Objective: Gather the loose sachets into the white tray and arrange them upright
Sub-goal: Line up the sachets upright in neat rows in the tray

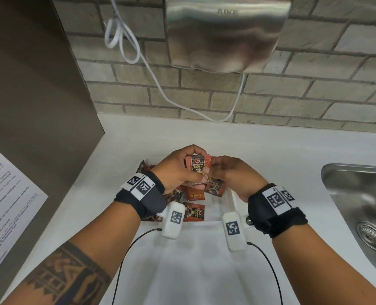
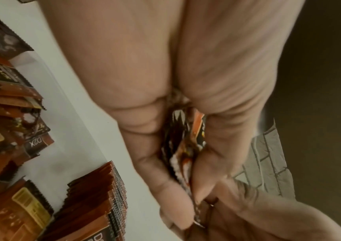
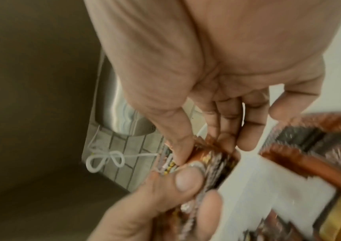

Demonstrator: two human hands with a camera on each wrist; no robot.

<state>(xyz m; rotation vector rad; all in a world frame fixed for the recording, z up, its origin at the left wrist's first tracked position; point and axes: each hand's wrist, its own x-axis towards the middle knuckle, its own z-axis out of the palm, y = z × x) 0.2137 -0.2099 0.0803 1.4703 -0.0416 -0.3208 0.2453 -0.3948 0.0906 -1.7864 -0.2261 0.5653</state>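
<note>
Both hands hold one stack [image 1: 197, 167] of sachets above the tray [image 1: 227, 201]: left hand [image 1: 178, 170] clasps it upright, right hand [image 1: 228, 172] pinches its right edge. Tray lies directly beneath, toward the near side. Loose sachets [image 1: 193, 211] lie flat inside, obstructing placement; sink [image 1: 358, 194] stands well right.

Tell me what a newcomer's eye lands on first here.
Both hands meet at centre: the left hand grips a bunch of sachets, and the right hand pinches its edge. Beneath them, loose sachets lie flat in the white tray. A steel hand dryer hangs on the brick wall above.
</note>
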